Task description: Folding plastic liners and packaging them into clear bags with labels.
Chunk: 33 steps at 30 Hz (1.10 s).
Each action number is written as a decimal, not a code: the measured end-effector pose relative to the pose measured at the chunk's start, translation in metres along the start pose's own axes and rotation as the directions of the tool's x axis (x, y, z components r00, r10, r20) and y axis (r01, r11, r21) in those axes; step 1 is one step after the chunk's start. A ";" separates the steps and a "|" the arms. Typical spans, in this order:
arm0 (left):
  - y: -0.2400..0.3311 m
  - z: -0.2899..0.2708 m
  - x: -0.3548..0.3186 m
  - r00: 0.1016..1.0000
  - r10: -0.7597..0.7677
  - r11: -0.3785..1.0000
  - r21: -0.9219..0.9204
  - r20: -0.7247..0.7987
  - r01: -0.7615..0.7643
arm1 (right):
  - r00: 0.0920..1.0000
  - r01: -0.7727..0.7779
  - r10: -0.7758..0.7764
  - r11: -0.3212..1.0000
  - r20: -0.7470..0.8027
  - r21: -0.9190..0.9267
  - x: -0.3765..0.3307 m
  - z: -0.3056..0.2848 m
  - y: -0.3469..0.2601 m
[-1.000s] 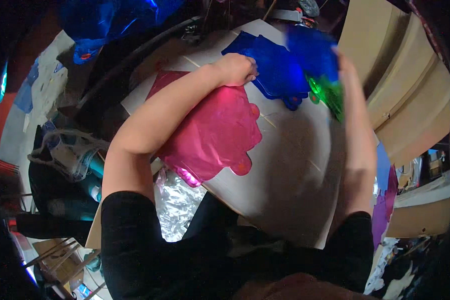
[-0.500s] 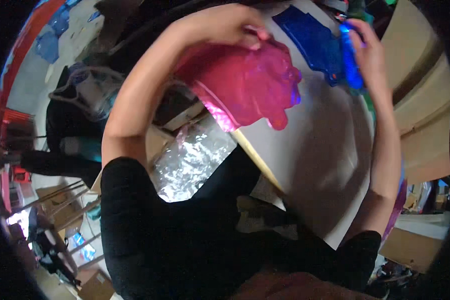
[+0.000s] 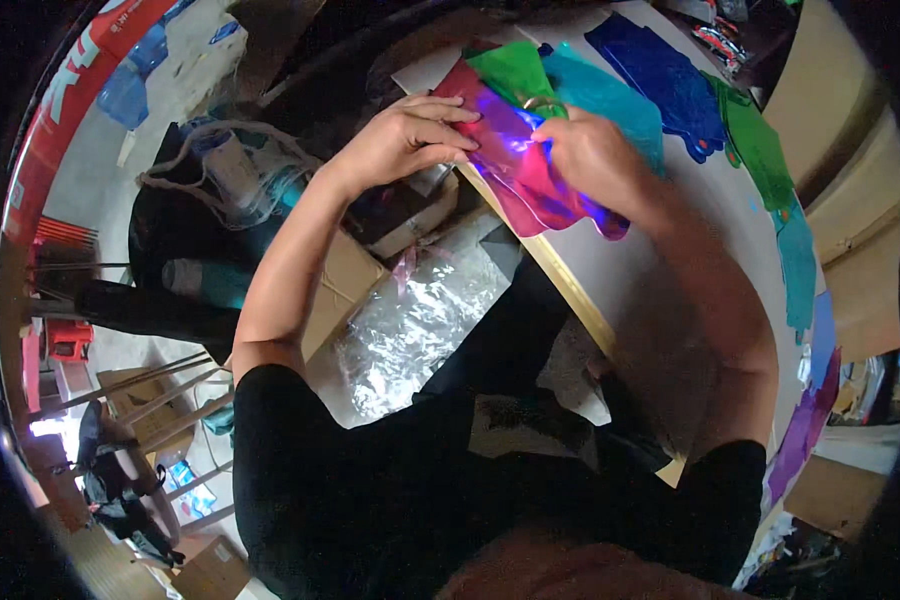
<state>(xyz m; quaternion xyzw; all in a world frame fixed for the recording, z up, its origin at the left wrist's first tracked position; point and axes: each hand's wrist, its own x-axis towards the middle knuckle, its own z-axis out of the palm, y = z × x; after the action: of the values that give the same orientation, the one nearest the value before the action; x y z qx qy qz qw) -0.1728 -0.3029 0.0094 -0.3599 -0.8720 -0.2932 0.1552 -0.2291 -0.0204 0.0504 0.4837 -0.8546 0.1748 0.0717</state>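
A shiny pink foil sheet [image 3: 540,190] lies over the near edge of the white board table [image 3: 670,330]. My left hand [image 3: 410,140] grips its left edge, fingers stretched across it. On the sheet's upper right part, my right hand [image 3: 590,155] pinches it. A green foil sheet [image 3: 510,70] and a teal one [image 3: 610,95] lie just behind the pink sheet, partly under it. Farther back lies a blue foil sheet [image 3: 670,80].
More green [image 3: 755,150], teal [image 3: 795,260] and purple sheets [image 3: 810,430] run along the table's right side. Cardboard boxes [image 3: 850,130] stand at the right. Below the table edge are a clear plastic bag [image 3: 420,320], a cardboard box [image 3: 350,290] and bags with cords [image 3: 230,170].
My right hand has left the blue sheet and come onto the pink one. Both hands now hold the pink sheet at the table's near edge, and green and teal sheets show behind it.
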 end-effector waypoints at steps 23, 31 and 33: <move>0.045 0.018 -0.016 0.985 0.051 0.957 0.290 -0.167 0.000 | 0.982 -0.103 0.128 0.979 -0.139 0.176 -0.031 0.026 -0.014; 0.058 0.023 0.013 0.924 0.120 0.959 0.285 -0.363 -0.013 | 0.864 -0.495 0.451 0.680 0.223 0.541 -0.017 0.007 -0.005; 0.046 0.020 0.021 0.960 0.153 0.955 0.286 -0.233 -0.083 | 0.838 -0.546 0.460 0.684 0.295 0.484 -0.014 0.001 -0.002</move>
<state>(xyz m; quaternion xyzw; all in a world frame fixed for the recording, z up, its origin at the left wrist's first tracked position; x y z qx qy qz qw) -0.1556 -0.2530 0.0229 -0.3464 -0.8540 -0.2035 0.3306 -0.2197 -0.0109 0.0458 0.2411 -0.8698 0.3886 -0.1852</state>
